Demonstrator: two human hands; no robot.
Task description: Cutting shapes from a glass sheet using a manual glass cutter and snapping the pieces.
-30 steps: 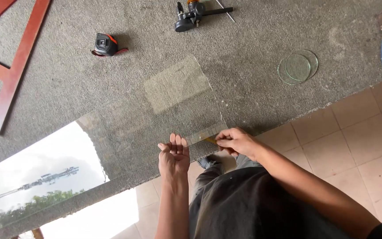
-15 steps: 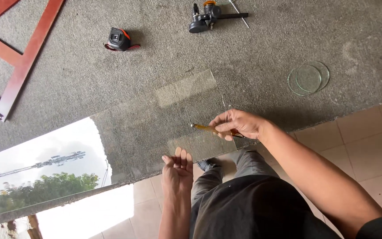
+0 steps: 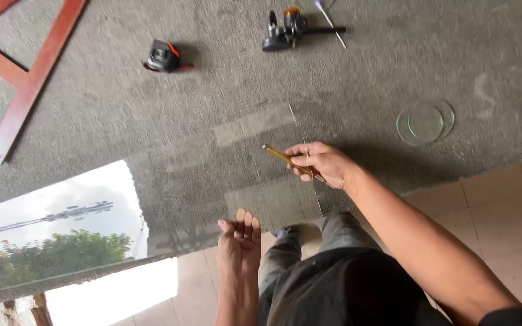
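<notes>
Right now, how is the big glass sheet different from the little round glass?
The glass sheet is large with straight edges; the round glass is small and circular. The sheet mirrors sky and trees; the round glass just shows the grey floor through it. The sheet lies by the left hand; the round glass lies beyond the right hand. Both lie flat.

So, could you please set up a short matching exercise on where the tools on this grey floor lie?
Things:
1. tape measure
2. round glass discs
3. red wooden frame
4. yellow-handled tool

Places:
a. top left corner
b. in the right hand
c. far right, near the tiles
d. top, left of the black and orange tool

Pairs: 1-d, 2-c, 3-a, 4-b
</notes>
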